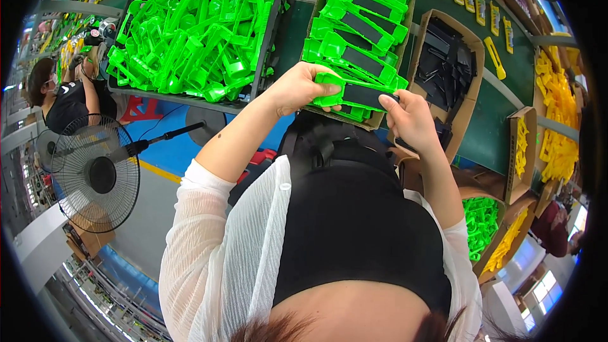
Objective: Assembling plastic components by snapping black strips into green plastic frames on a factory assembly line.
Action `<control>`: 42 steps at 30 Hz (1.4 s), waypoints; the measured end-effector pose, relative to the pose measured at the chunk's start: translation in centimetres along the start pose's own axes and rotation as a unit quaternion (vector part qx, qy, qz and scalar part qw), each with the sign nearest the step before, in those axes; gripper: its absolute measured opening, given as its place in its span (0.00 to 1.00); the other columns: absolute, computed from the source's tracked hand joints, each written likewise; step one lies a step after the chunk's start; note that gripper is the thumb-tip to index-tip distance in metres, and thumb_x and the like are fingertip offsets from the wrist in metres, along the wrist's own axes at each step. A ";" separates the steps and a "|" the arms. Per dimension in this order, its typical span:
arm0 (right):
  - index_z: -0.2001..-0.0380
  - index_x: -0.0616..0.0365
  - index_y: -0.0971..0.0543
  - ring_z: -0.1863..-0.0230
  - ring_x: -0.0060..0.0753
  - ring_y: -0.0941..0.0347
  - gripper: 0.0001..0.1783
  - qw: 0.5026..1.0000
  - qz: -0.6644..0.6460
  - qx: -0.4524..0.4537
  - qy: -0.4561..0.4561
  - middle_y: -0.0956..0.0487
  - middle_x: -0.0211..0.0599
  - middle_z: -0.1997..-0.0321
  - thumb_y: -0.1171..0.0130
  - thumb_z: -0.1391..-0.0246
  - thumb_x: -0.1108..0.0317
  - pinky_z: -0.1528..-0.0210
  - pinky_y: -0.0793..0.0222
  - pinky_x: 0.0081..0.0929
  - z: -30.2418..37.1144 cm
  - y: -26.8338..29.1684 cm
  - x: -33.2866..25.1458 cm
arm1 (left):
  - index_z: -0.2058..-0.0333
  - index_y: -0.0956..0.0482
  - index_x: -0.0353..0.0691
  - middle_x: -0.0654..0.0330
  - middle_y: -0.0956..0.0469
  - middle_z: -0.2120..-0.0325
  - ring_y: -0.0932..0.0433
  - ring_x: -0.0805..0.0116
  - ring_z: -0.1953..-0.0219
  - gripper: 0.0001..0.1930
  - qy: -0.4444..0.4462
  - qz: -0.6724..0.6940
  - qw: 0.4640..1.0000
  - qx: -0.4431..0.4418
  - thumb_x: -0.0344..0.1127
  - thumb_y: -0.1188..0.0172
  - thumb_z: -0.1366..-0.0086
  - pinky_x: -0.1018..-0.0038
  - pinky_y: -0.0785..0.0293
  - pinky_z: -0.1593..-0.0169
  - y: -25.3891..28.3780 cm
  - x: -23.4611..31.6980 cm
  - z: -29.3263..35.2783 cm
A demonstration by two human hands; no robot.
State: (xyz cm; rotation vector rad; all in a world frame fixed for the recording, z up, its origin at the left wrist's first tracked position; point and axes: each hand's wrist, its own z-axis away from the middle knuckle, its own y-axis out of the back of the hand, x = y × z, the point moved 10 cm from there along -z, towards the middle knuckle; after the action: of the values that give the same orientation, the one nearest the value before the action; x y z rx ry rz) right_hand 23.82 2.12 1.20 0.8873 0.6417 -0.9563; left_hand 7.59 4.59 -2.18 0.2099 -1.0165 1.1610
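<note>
Between my two hands is a green plastic part with a black rectangular strip (366, 96) set along its middle. My left hand (301, 91) is closed on its rounded left end, the thumb lying on top. At the other end, my right hand (410, 119) pinches the part, its thumb pressed by the end of the black strip. The part is held above the near end of an open cardboard box (405, 33), where several similar green parts with black strips lie stacked. What the fingers do underneath is hidden.
To the left stands a black crate (261, 57) heaped with green parts. A cardboard box (479, 50) of black flat pieces is on the right. Yellow pieces (494, 58) lie along the green table. A standing fan (101, 174) and a seated person (66, 98) are at left.
</note>
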 end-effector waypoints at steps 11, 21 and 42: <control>0.80 0.65 0.30 0.78 0.46 0.29 0.25 0.896 0.340 0.268 0.102 0.27 0.43 0.85 0.37 0.61 0.50 0.76 0.34 0.35 -0.2 4.1 -2.2 | 0.63 0.25 0.37 0.59 0.24 0.74 0.22 0.67 0.74 0.08 -0.021 0.009 1.000 0.022 0.27 0.43 0.44 0.78 0.28 0.75 1.0 -1.6 -1.4; 0.71 0.64 0.26 0.80 0.27 0.29 0.19 0.991 0.049 0.122 -0.002 0.24 0.40 0.80 0.37 0.57 0.58 0.74 0.34 0.25 -0.9 1.7 2.7 | 0.72 0.24 0.33 0.59 0.24 0.79 0.24 0.73 0.77 0.11 -0.069 -0.342 0.928 0.133 0.35 0.35 0.50 0.76 0.30 0.75 0.5 1.8 -0.8; 0.67 0.64 0.34 0.79 0.46 0.28 0.21 0.978 0.184 0.053 0.083 0.26 0.46 0.82 0.40 0.56 0.59 0.75 0.35 0.36 -0.9 -2.1 6.3 | 0.48 0.38 0.48 0.59 0.39 0.53 0.42 0.60 0.48 0.42 -0.308 -0.770 0.530 0.177 0.47 0.32 0.65 0.57 0.52 0.44 -4.1 1.1 -0.8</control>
State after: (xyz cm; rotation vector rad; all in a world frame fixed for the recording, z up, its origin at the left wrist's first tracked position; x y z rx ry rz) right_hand 24.69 -0.31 -4.94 1.1439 0.5462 -0.5902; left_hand 11.47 4.05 -0.43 1.5854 -0.6829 -0.5020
